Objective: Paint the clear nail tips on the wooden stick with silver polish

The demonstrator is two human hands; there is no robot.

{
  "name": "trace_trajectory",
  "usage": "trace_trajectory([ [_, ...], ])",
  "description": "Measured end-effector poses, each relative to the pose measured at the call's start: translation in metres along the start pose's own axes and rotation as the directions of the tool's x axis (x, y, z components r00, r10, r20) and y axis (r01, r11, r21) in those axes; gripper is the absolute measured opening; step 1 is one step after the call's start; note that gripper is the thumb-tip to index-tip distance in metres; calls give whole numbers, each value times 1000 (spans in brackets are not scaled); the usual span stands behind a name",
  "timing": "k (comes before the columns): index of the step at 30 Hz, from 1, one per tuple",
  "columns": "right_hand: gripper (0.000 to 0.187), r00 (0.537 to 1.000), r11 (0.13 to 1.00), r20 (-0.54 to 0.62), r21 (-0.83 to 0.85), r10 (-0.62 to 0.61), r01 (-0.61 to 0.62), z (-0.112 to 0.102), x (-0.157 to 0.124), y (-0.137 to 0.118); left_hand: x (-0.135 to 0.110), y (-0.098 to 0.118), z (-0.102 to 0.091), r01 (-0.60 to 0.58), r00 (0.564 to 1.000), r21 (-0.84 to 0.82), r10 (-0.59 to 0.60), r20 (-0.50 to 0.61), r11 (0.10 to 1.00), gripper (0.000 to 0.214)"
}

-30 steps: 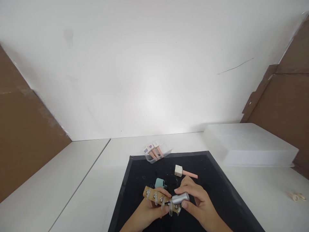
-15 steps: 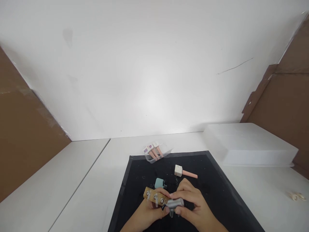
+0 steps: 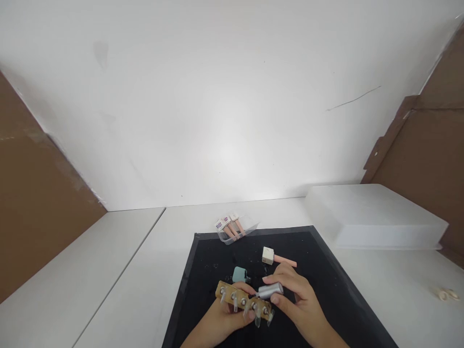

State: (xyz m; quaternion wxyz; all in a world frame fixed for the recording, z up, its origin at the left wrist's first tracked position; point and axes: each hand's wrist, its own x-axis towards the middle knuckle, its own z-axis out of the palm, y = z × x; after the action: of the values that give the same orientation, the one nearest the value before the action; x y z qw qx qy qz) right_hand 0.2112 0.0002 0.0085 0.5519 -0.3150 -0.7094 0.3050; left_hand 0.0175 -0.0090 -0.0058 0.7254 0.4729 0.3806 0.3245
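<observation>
My left hand (image 3: 228,315) is closed around a tan nail-tip holder (image 3: 227,291), a bar with a row of metal studs. Several clear false nail tips (image 3: 257,316) stick out from the studs along it. Pinched in the fingers of my right hand (image 3: 295,291) is a silver nail polish brush cap (image 3: 271,290). Its dark brush end points left, close to the right half of the holder; whether it touches a nail tip I cannot tell. A teal open bottle (image 3: 239,274) lies on its side just beyond my left hand.
A white polish bottle with a pink cap (image 3: 268,255) lies on the black mat (image 3: 300,241). Behind it, a clear tray (image 3: 252,225) holds several similar bottles. A white plastic box (image 3: 380,217) stands at the back right. Small beige pieces (image 3: 442,293) lie far right.
My right hand has moved slightly right and up with the brush cap, away from the holder's right end. More of the holder and its nail tips now shows. My left hand has stayed put.
</observation>
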Motion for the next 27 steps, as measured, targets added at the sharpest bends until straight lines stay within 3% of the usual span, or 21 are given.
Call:
trace_trajectory([
  [13,30,990,996,108,44,-88,83,5,-2,-4,1,2,1,-48,999,49,49,-19,998,32],
  [27,19,999,998,-41,-62,10,-13,2,-2,-1,0,-2,0,56,993,26,-53,-103,998,46],
])
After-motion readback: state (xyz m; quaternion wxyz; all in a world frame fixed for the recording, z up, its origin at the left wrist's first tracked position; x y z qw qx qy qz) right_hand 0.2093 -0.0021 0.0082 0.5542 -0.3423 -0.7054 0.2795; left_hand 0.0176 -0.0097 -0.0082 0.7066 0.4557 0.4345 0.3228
